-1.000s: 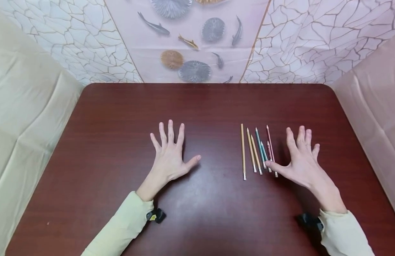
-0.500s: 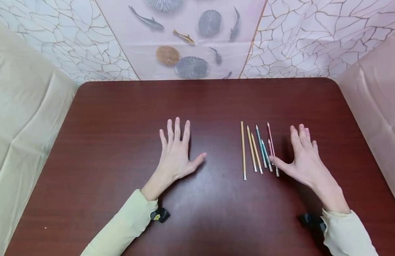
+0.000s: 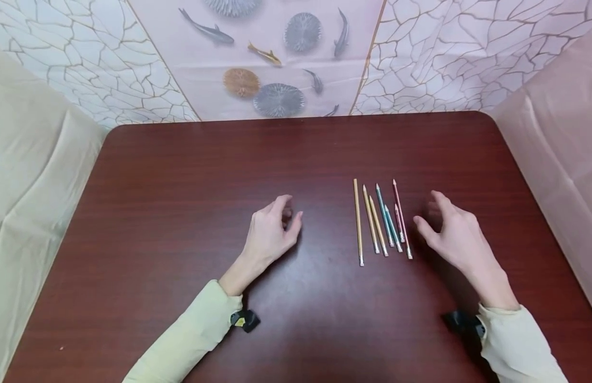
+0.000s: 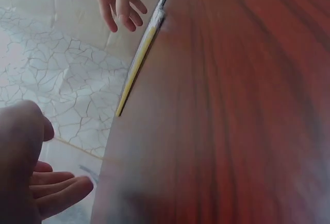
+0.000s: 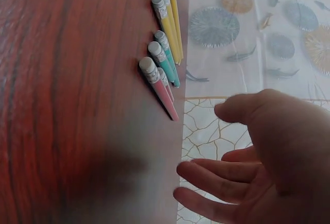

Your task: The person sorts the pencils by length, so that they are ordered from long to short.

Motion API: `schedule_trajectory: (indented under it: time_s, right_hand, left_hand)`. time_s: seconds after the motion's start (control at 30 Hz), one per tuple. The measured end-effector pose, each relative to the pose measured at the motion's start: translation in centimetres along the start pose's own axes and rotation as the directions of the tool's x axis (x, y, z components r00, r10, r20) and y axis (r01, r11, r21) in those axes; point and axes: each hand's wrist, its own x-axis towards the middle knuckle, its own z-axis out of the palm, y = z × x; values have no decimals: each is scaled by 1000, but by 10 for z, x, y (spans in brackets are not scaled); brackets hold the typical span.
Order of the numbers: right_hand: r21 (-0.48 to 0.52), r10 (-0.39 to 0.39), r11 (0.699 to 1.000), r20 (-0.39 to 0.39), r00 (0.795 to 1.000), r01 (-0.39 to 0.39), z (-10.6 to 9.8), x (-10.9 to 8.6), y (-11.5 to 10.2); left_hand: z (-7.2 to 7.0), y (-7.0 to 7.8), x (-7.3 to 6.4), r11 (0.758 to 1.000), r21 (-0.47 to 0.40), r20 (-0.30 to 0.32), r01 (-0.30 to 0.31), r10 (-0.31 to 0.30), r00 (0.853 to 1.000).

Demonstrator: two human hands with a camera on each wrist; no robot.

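Several pencils lie in a loose row on the table, erasers toward me. From the left come an unsharpened-looking yellow pencil (image 3: 358,223), two more yellow pencils (image 3: 370,218), two teal pencils (image 3: 383,207) and two red pencils (image 3: 404,234). My left hand (image 3: 269,234) is to the left of the row, well apart from it, fingers loosely bent and holding nothing. Just right of the red pencils hovers my right hand (image 3: 459,236), also without anything in it, thumb toward them. In the right wrist view its thumb and fingers stand apart, and the pencils' white erasers (image 5: 147,63) show.
A dark red-brown wooden table (image 3: 181,175) fills the lower view. Behind it hangs a patterned backdrop (image 3: 277,64) with fish. Pale cloth (image 3: 32,159) covers the left side, and pinkish cloth (image 3: 559,122) the right. A small black wrist camera (image 3: 245,320) sits by the left sleeve.
Both hands had their fingers spread wide; now these are drawn in and bent. The left hand has shifted slightly right. Its fingers no longer point away. The pencils keep their arrangement.
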Motion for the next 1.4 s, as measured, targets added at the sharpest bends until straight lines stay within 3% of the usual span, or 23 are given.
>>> schedule_trajectory:
  time_s: [0.17,0.3,0.43,0.7,0.97,1.4]
  right_hand:
    - [28,-34,999,-35,999,35,2,2,1]
    - [35,-56,998,-42,998,57,2,4,1]
    - [33,-52,998,-31,998,53,2,4,1]
    - [51,-32,998,-3,999,32,5,6,2]
    - [132,35,990,81,996,-45,5,3,-1]
    - [237,132,956,173,976,-171,4,1,-2]
  left_hand:
    - [9,8,7,988,-114,50,103,-98,994]
    - [18,19,14,965,-148,105,216,-202,974]
    - [29,27,20,949,-150,159,277,-253,954]
    - [46,39,28,943,-85,215,321,-297,930]
    - [63,49,32,919,-77,280,387,-353,893]
    - [80,66,39,902,-10,316,431,-406,857]
